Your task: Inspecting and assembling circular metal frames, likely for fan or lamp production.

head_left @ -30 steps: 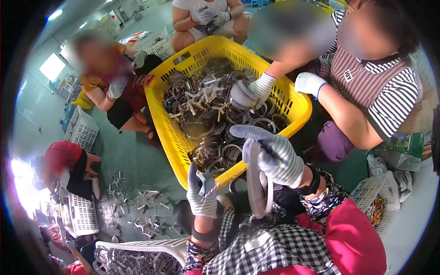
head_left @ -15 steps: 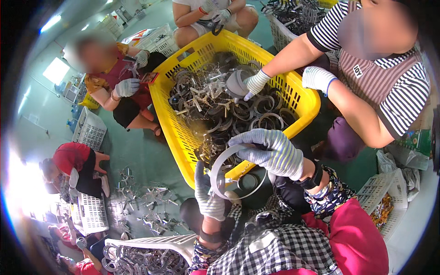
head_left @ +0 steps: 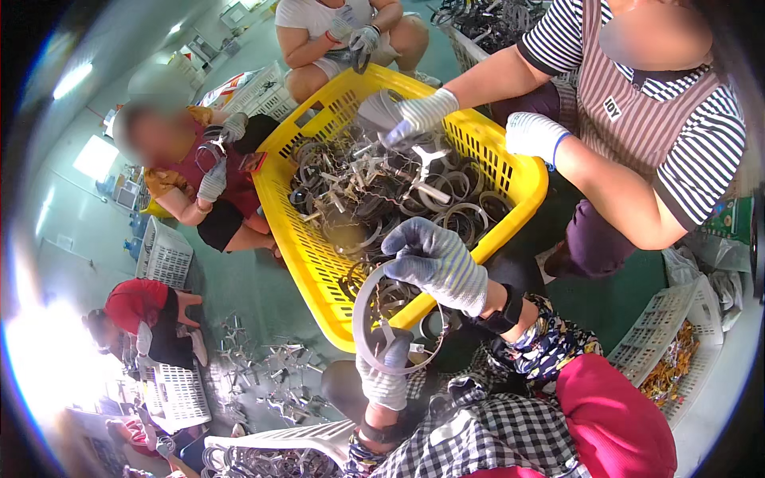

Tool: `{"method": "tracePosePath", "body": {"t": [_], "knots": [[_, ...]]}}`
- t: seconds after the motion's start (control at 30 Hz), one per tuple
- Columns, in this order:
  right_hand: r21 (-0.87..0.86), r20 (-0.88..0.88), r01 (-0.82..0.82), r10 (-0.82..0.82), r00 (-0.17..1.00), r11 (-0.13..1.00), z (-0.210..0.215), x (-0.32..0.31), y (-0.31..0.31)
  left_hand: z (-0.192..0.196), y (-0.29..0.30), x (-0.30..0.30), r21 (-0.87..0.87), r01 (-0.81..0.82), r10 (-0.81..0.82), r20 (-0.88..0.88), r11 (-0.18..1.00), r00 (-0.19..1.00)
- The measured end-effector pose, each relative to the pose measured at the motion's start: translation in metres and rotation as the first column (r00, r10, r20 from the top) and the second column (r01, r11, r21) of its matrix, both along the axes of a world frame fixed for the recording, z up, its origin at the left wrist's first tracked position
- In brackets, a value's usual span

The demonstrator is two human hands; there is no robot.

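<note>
In front of me, above the near corner of a yellow basket, I hold a thin silvery metal ring roughly upright. My right hand, in a striped knit glove with a dark palm side, pinches its upper edge between thumb and fingers. At its lower edge is my left hand, gloved the same way, with fingers closed at the ring. A small pale metal piece shows inside the ring near my left fingertips; its full shape is hidden. Tangled rings and branched metal parts fill much of the basket.
At right, a striped-shirt co-worker's gloved hand holds rings over the basket. Two more people sit across and left. A white crate of rings stands by my left knee; branched parts lie on the floor. Another white crate is at right.
My hands and the ring have shifted slightly left and down, and my left fingers have folded in. The co-worker's hand has moved up and left, and a bright branched part now shows beneath it.
</note>
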State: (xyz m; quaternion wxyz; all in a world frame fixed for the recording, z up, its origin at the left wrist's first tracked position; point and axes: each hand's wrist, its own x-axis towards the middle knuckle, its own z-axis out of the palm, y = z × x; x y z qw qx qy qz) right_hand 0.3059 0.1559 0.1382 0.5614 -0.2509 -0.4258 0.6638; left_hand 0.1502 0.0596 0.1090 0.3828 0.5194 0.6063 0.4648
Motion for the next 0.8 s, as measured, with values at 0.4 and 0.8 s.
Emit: {"method": "tracePosePath", "body": {"t": [0.4,0.8], "knots": [[-0.301,0.030,-0.047,0.058,0.998,0.953,-0.024,-0.013,0.001,-0.007,-0.014,-0.002,-0.035,0.050,-0.044,0.141,0.998,0.989],[0.116,0.309,0.201,-0.228,0.923,0.973,0.004,0.014,-0.019,-0.014,0.007,-0.021,0.029,-0.088,0.068,0.413,0.996,0.908]]}}
